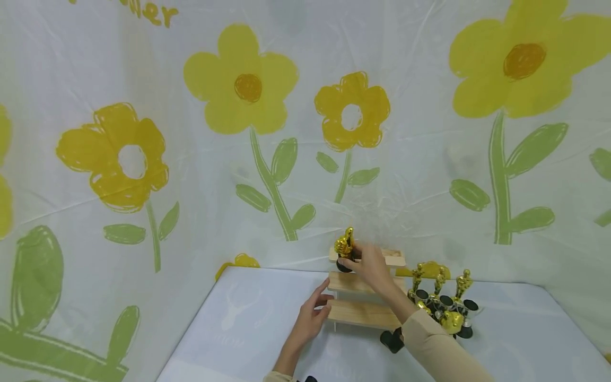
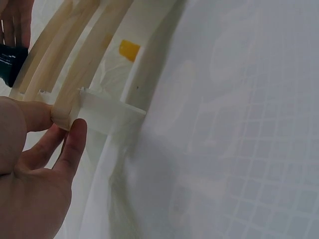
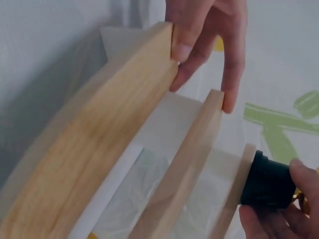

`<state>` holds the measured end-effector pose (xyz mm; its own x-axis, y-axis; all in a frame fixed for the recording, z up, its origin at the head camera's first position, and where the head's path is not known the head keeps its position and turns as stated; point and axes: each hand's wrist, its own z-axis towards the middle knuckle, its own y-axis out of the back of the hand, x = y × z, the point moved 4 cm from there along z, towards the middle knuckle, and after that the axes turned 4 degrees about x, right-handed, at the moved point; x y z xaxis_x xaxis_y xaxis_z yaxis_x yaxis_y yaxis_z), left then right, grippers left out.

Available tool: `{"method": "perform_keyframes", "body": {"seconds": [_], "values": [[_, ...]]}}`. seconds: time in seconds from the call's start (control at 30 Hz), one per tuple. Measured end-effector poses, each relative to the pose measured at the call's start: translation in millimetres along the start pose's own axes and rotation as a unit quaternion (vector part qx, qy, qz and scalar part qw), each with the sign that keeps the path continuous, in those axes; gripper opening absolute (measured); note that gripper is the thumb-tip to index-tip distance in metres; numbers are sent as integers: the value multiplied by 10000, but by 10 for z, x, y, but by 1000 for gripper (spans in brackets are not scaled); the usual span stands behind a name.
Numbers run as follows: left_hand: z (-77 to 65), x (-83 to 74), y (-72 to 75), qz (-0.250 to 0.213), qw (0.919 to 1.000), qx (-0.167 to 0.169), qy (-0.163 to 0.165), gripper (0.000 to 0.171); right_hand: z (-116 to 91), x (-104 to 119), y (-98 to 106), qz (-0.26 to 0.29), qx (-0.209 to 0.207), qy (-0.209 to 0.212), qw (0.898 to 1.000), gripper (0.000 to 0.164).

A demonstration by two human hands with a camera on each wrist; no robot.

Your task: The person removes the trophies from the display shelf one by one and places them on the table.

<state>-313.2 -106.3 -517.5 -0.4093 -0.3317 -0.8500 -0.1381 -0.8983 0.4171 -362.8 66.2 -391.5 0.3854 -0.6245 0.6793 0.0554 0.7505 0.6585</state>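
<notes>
A three-tier wooden display stand (image 1: pixel 365 313) with pale side supports stands at the back of the table. My right hand (image 1: pixel 374 268) grips a gold thumbs-up trophy (image 1: pixel 343 245) at the left end of the top tier. In the right wrist view, the trophy's black base (image 3: pixel 269 181) is against that tier's board. At the stand's left side, my left hand (image 1: pixel 307 321) pinches the end of the lowest board (image 2: pixel 65 107) between thumb and fingers. One finger of this hand (image 3: pixel 214 30) also reaches the middle board's end (image 3: pixel 217 99) in the right wrist view.
Right of the stand are several gold figurine trophies (image 1: pixel 463 284), small cups (image 1: pixel 470 306) and a rounded gold trophy (image 1: pixel 451 322). A black-based object (image 1: pixel 392 341) lies before the stand's right end. A flower-printed curtain (image 1: pixel 410 175) hangs behind the white-covered table (image 1: pixel 238 323).
</notes>
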Motion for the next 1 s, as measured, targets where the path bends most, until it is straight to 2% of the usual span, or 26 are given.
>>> {"method": "perform_keyframes", "body": {"seconds": [0.23,0.43,0.5,0.57,0.73,0.83,1.0], "values": [[-98,-267,51,-114,9999,67,-25,56,-248,-26,-3,-86,167,-108,9998,34],[-93,-299,70,-148,9999,57,-66,56,-517,-17,17,49,330,60,9994,25],[-75,-273,61,-130,9999,45,-45,57,-615,-34,17,57,402,108,9991,23],[-52,-181,31,-31,10000,8,-4,58,-716,-67,10,112,524,141,9985,24],[-6,69,-31,87,9999,-114,71,60,-978,-192,43,194,739,-173,9969,31],[3,104,-30,23,9999,-105,36,60,-1140,-291,101,263,841,-514,9948,39],[19,119,-29,89,9999,-105,-41,60,-1385,-456,210,418,954,-838,9910,53]]}}
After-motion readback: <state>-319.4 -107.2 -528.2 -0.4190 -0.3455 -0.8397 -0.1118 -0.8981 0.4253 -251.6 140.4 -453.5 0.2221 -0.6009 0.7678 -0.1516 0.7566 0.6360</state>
